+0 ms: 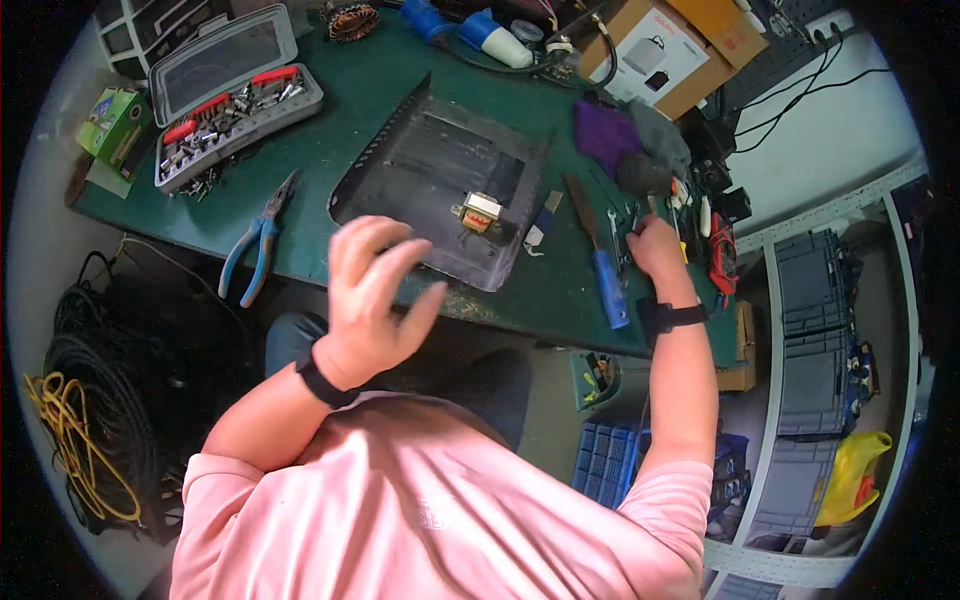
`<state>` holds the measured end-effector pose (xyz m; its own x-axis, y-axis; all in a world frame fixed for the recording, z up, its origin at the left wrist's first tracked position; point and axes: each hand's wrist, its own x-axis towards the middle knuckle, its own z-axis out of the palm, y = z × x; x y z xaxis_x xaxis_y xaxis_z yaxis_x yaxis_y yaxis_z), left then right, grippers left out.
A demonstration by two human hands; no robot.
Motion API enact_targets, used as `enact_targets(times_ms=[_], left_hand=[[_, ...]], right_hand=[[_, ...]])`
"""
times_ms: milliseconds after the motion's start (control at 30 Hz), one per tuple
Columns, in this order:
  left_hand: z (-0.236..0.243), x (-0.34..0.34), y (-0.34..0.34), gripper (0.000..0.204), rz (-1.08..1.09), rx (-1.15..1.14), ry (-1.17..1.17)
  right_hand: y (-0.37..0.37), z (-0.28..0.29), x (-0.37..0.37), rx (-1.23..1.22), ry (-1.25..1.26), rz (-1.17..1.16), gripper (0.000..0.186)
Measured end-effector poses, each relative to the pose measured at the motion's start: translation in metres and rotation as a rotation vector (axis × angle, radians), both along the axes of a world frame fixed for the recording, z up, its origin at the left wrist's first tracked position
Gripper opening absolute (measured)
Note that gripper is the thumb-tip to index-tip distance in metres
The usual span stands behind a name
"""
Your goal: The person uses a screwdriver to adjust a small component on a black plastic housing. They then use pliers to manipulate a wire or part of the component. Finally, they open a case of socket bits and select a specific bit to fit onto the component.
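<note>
My left hand is raised over the bench's front edge, its fingers apart and slightly blurred, holding nothing. Just beyond it lies a dark metal tray-like panel with a bent, slotted side. A small transformer with a silvery core and orange-red winding rests on the panel. On the right, my right hand reaches down among hand tools, fingers closed; what they grip is hidden. Beside it lie wrenches and a blue-handled flat file. Pliers with blue handles lie left of the panel.
An open grey case of sockets and bits stands at the back left, near a green box. A purple cloth, red-handled tool and cardboard box are to the right. Shelves with grey crates stand beyond the bench.
</note>
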<state>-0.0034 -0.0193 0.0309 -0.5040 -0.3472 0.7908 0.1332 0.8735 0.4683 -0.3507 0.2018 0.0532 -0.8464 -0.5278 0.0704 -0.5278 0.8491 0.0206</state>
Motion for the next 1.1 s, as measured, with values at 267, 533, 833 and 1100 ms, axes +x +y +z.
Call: enact_targets(times_ms=[267, 533, 833, 1100], left_hand=[[0.027, 0.026, -0.030, 0.027, 0.279, 0.210, -0.039], [0.001, 0.022, -0.057, 0.042, 0.179, 0.760, -0.026], [-0.003, 0.015, -0.068, 0.051, 0.036, 0.994, -0.064], [0.001, 0.001, -0.108, 0.037, -0.194, 1.395, -0.205]], right_hand=[[-0.008, -0.004, -0.011, 0.070, -0.048, -0.097, 0.040], [-0.024, 0.003, 0.003, 0.059, -0.084, -0.249, 0.056], [0.009, 0.013, 0.003, -0.552, -0.360, -0.036, 0.047], [0.022, 0.056, 0.122, -1.391, -1.215, 0.171, 0.038]])
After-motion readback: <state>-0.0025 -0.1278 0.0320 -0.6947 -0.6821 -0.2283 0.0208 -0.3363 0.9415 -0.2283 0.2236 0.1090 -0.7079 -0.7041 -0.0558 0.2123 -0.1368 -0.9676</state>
